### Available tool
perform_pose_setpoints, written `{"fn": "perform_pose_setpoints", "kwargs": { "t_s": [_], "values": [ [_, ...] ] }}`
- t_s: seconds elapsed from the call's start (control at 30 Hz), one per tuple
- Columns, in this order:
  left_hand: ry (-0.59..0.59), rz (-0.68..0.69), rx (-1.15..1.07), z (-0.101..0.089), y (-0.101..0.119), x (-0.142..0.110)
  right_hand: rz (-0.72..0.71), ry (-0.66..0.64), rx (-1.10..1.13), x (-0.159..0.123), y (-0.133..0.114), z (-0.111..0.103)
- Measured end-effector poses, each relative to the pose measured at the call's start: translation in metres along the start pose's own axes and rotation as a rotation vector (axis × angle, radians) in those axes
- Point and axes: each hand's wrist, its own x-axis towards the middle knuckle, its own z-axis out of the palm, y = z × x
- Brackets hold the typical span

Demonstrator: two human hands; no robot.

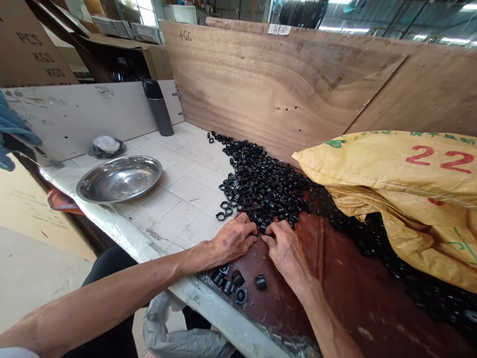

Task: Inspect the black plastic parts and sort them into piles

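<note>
**Black rings (261,184) just beyond my grip**

They lie heaped on the far side, spreading right toward a yellow sack (402,169). My left hand (233,237) and right hand (286,246) curl at their near edge, a narrow gap between; I cannot tell whether either is pinching a ring. Loose black parts (228,286) lie nearer.

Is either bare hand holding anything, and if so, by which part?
It cannot be told: the left hand and right hand curl at the near edge of a heap of small black plastic-looking rings, hiding any grip.
</note>
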Motion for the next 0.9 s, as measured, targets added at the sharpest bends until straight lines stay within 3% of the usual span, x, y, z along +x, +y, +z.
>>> {"fn": "perform_pose_setpoints", "kwargs": {
  "t_s": [0.17,0.37,0.6,0.7,0.83,0.9],
  "values": [
    [0.067,0.038,-0.120,-0.004,0.003,-0.007,-0.011,0.022,0.007,0.000,-0.006,-0.009],
    [0.068,-0.075,-0.288,-0.016,0.012,-0.005,0.082,0.038,0.316,-0.002,-0.018,-0.013],
    [0.086,-0.092,-0.569,-0.022,0.014,-0.005,-0.139,-0.032,0.273,0.000,-0.021,-0.015],
    [0.097,-0.131,-0.702,-0.021,0.013,-0.004,-0.075,-0.027,0.352,-0.002,-0.023,-0.015],
    [0.074,-0.205,-0.875,-0.022,0.014,-0.002,0.126,0.010,0.488,-0.004,-0.030,-0.019],
    [0.045,-0.243,-0.938,-0.023,0.015,-0.001,0.119,0.007,0.499,-0.003,-0.034,-0.023]
  ]
}}
